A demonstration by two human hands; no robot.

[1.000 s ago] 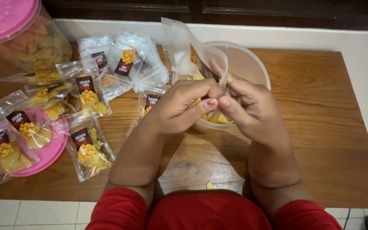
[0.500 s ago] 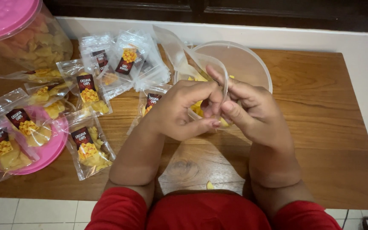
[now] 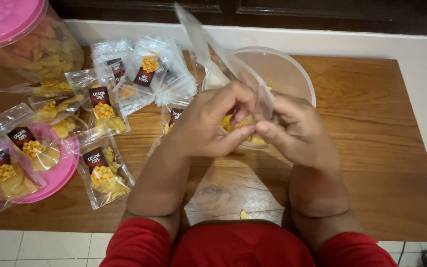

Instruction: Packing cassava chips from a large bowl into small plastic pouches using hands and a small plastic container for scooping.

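A wooden worktop fills the scene, seen from above, with white tile along its far and right edges. At the far left stands a large clear jar of yellow chips under a pink lid. Right of centre at the far side sits a round clear bowl, its near rim covered by the hands. A pink plate lies at the near left with filled packets on it. More sealed packets with dark labels and yellow chips spread across the left half of the worktop, some overlapping, one just left of the bowl.

Both arms reach in from red sleeves at the near edge. The left hand and right hand meet over the near side of the bowl, fingers closed on a clear bag between them. The bag's open upper end stands up and tilts far-left above the hands; its lower end, with yellow chips showing between the fingers, is pinched in both hands. A single chip crumb lies on the worktop near the body.
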